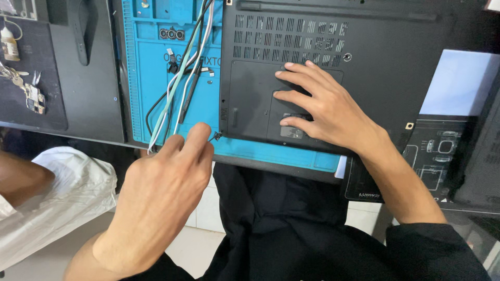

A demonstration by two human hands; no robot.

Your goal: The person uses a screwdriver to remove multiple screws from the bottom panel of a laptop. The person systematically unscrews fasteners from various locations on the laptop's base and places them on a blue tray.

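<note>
The dark surface [78,104] is carrying a blue mat [156,93] along its near edge, and beyond that edge a pale tiled floor [200,229] is showing. A black laptop [375,67] is lying upside down on the mat, its vents facing up, its near left corner sitting close to the mat's front edge.

The right hand [328,112] is resting flat on the laptop's bottom cover, fingers [291,96] spreading wide over the small hatch panel and holding nothing (just pressing down). The left hand [161,192] is hovering off the front edge of the surface, thumb and forefinger pinching shut on a tiny dark screw [216,136] right at the laptop's near left corner; the other fingers are curling in.

A bundle of cables [179,83], white, pale green and black, is running across the mat just left of the laptop and drooping over the front edge beside the left hand, crowding that side. A narrow strip of bare mat is lying between the laptop and the front edge. To the right, a black mat with white outlines [432,161] is sticking out past the surface edge. A white cloth [57,192] is lying at lower left, well apart from the laptop.
</note>
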